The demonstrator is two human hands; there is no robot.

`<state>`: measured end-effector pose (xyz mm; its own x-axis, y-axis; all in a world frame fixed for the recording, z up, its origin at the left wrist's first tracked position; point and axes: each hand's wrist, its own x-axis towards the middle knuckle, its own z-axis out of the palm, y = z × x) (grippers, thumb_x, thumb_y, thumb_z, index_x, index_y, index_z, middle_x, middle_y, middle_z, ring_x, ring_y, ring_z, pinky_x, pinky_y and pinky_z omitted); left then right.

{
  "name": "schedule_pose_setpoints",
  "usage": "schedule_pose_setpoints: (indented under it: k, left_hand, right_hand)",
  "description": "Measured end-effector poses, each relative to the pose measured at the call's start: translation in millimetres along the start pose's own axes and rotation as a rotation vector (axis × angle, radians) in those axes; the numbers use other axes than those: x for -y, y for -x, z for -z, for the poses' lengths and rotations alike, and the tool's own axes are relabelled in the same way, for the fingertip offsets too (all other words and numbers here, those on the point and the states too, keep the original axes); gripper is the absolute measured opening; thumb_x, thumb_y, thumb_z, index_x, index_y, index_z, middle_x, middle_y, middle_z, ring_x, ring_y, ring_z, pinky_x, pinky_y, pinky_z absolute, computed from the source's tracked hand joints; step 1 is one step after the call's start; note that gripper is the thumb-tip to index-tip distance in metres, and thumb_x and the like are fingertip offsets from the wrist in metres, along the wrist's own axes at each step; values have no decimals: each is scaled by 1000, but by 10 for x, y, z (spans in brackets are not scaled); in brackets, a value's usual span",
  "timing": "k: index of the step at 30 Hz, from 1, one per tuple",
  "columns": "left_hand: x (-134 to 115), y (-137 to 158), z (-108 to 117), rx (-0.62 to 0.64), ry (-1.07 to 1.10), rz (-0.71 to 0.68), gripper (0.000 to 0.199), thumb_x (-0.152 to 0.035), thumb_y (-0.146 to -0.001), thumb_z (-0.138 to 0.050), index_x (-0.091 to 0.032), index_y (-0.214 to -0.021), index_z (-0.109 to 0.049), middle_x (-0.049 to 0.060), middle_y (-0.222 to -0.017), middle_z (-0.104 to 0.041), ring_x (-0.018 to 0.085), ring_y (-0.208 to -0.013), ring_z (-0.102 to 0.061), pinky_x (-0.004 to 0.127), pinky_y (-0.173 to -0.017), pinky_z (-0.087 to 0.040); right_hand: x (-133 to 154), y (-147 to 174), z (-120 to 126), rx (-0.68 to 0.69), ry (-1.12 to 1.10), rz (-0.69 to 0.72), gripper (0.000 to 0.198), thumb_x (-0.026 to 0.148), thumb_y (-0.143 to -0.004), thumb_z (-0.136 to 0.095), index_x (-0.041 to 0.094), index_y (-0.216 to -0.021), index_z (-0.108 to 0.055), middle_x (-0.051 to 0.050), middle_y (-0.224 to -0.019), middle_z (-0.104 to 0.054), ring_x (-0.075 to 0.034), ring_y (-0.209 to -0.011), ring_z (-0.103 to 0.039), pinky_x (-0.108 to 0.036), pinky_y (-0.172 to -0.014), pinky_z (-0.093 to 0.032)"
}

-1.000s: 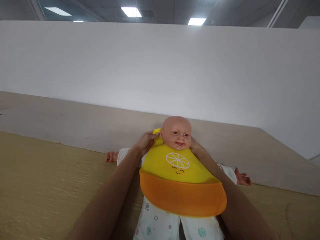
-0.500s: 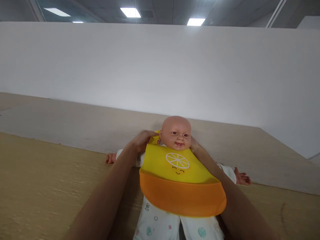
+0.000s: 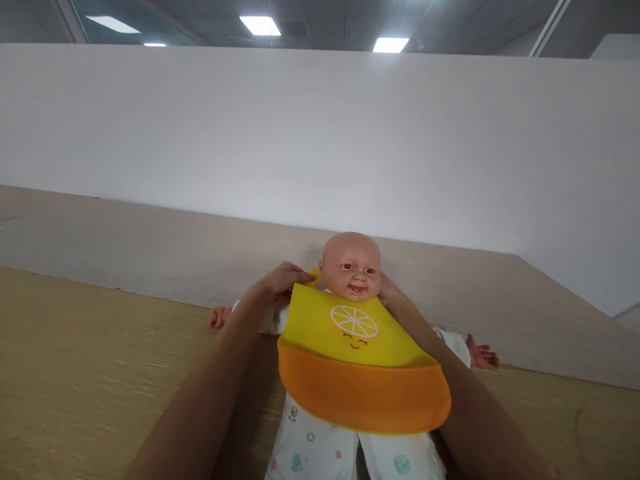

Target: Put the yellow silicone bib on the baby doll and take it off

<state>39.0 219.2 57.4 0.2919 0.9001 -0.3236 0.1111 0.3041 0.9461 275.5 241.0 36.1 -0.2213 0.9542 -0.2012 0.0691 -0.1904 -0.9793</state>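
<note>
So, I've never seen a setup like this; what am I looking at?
No machine here: these are a person's bare left hand and right hand, seen from a camera worn on that person's head, looking forward and down. A doll lies on a tan surface, arms spread, with a bib over its chest, yellow above and with an orange pocket below. The left hand's grip is closed on the bib's yellow neck strap. The right hand is mostly hidden behind the doll, so I can't tell what it holds.

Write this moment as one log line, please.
left hand: holding bib strap | right hand: beside doll's head, partly hidden | bib: over doll's chest
</note>
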Motion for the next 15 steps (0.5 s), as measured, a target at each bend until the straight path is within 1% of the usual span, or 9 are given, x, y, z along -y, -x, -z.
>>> schedule_pose_setpoints:
  k: [2, 5, 8, 11, 15]
  left_hand:
    - [-14, 24, -4, -12, -27, 17, 36, -40, -59, -79, -11, -60, -57, 2, -50, -53, 10, -41, -46, 23, -41, -29]
    - [-44, 84, -31, 1, 26, -9, 38, -41, -59, -80, -11, -58, -56, 3, -48, -53, 9, -39, -45, 23, -41, -28]
    - [-73, 123, -42, 5, 100, -49, 39, -38, -57, -82, -11, -56, -55, 3, -48, -53, 9, -41, -47, 22, -42, -31]
    - [-93, 122, -15, -21, 110, -92, 37, -35, -54, -84, -10, -57, -57, 4, -51, -56, 10, -43, -50, 22, -43, -35]
    - [-108, 96, 34, -3, 166, -142, 35, -34, -53, -83, -10, -60, -59, 4, -57, -60, 10, -47, -53, 23, -49, -40]
  right_hand:
    - [18, 23, -9, -20, -20, -24, 87, 60, -41, -67, 8, -110, -51, -8, -95, -59, -1, -73, -50, -12, -69, -42]
    - [33, 45, -14, -52, -34, -51, 89, 57, -37, -71, 10, -110, -53, -7, -101, -58, 0, -73, -49, -12, -67, -41]
    - [49, 66, -20, -40, -19, -68, 83, 55, -42, -70, 10, -111, -54, -6, -102, -57, 1, -72, -49, -11, -66, -40]
    - [70, 84, -18, -74, 54, -50, 72, 53, -49, -68, 9, -104, -55, -6, -97, -58, 2, -69, -46, -10, -63, -38]
    - [55, 78, 5, -97, 95, -23, 70, 55, -49, -68, 8, -99, -55, -6, -95, -58, 1, -68, -46, -12, -63, -37]
